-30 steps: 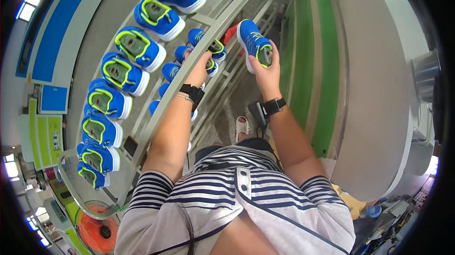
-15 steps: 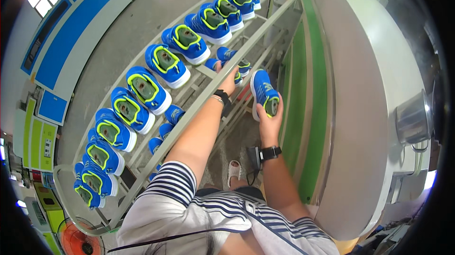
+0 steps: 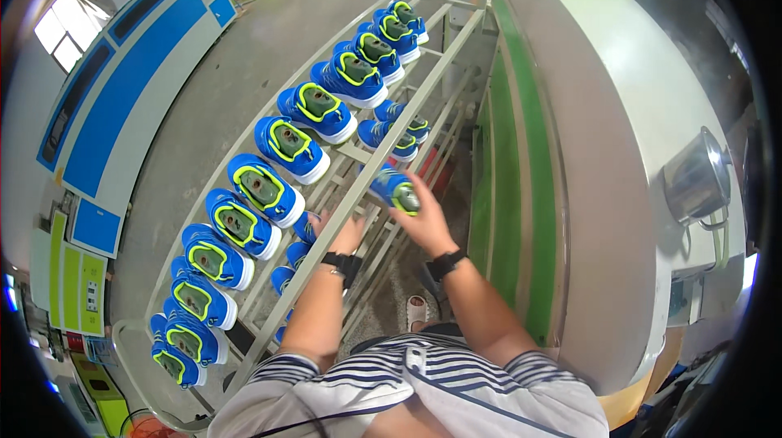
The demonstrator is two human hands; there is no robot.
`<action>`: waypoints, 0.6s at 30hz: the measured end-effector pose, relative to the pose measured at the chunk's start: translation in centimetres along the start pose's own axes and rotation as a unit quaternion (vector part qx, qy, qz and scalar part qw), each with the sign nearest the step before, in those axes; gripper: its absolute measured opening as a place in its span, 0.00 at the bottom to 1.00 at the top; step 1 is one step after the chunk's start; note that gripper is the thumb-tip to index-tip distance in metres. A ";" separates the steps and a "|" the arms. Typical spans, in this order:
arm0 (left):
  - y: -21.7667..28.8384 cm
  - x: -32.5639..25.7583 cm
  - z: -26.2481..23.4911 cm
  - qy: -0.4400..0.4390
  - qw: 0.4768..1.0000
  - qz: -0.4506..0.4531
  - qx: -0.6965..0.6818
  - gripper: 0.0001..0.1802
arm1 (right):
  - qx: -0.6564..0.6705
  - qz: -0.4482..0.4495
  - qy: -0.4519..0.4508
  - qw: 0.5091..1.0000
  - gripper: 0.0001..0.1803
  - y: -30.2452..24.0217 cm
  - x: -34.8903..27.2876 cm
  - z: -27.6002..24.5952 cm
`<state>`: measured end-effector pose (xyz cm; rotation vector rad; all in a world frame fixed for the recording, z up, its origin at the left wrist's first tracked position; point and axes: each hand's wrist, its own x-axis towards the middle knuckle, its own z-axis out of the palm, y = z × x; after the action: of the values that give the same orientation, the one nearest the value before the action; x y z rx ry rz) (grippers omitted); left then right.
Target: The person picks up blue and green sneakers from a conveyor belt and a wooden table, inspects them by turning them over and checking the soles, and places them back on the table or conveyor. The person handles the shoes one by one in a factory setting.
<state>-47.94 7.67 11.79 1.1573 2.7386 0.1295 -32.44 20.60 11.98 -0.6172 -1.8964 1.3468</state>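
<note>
Right hand (image 3: 423, 222) grips a blue shoe (image 3: 393, 189) with lime trim, holding it over the lower shelf of the metal rack (image 3: 456, 39). Left hand (image 3: 342, 234) reaches under the top rail, fingers half hidden (can't tell its grip). A row of matching shoes (image 3: 293, 147) lines the top shelf. Steel pot (image 3: 696, 177) sits on the machine to the right.

Bright, even daylight fills the scene, coming from the windows (image 3: 63, 26) at the upper left, which are blown out to white. The grey floor (image 3: 269, 55) carries a soft sheen and only faint shadows. The steel pot (image 3: 694, 177) at the right shows small glints. The right hand (image 3: 423, 222) and the shoe (image 3: 395, 189) it holds are smeared by motion blur. Strong fisheye distortion bends the rack (image 3: 383, 161) rails, and the corners go black.
</note>
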 end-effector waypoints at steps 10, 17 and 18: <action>-4.6 -6.0 0.0 0.187 0.982 -0.004 0.017 0.28 | -0.048 -0.067 -0.180 0.980 0.33 5.6 0.1 11.7; -7.3 -8.3 1.9 0.093 0.991 -0.050 -0.080 0.32 | -0.051 -0.066 -0.233 0.969 0.38 6.1 -0.6 12.9; -7.0 -8.1 0.9 0.074 0.991 -0.047 -0.102 0.31 | -0.058 -0.049 -0.251 0.965 0.40 6.4 -0.4 12.8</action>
<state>-47.12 -3.05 10.83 0.9992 2.8182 0.4879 -42.35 14.83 3.34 -0.2404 -2.3869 1.4291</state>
